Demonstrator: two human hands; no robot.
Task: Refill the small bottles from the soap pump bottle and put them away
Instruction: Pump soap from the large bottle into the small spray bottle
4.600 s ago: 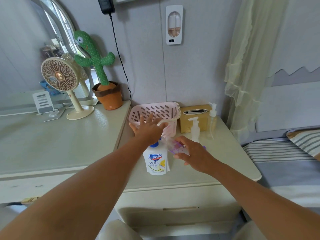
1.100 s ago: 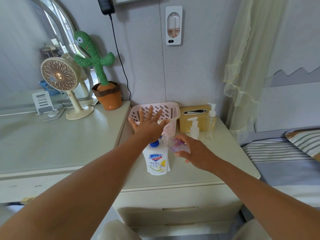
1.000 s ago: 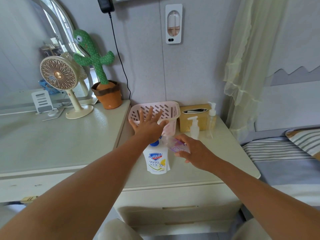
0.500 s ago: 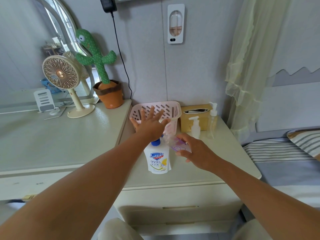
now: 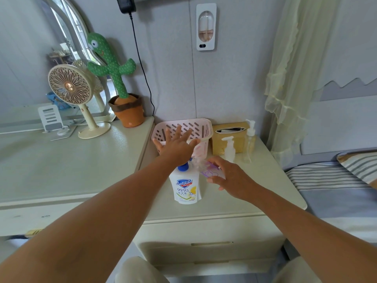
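Note:
A white soap pump bottle [image 5: 186, 186] with a blue pump top stands on the nightstand [image 5: 255, 193]. My left hand [image 5: 175, 147] lies flat on the pump head, fingers spread and straight, pressing down. My right hand [image 5: 228, 176] grips a small clear bottle with a purple label [image 5: 206, 169], tilted with its mouth at the pump spout. Two more small pump bottles stand behind: a white one [image 5: 228, 149] and a clear one [image 5: 249, 139]. A pink slotted basket [image 5: 193, 129] sits at the back by the wall.
A tan tissue box [image 5: 228, 132] stands right of the basket. On the dresser to the left are a desk fan [image 5: 70, 88], a cactus toy in a pot [image 5: 120, 92] and a phone stand [image 5: 52, 120]. A bed [image 5: 336, 190] and curtain [image 5: 291, 78] lie to the right.
Hardly anything has changed: my left hand stays flat on the pump head and my right hand keeps the small bottle at the spout. Only the view shifts slightly.

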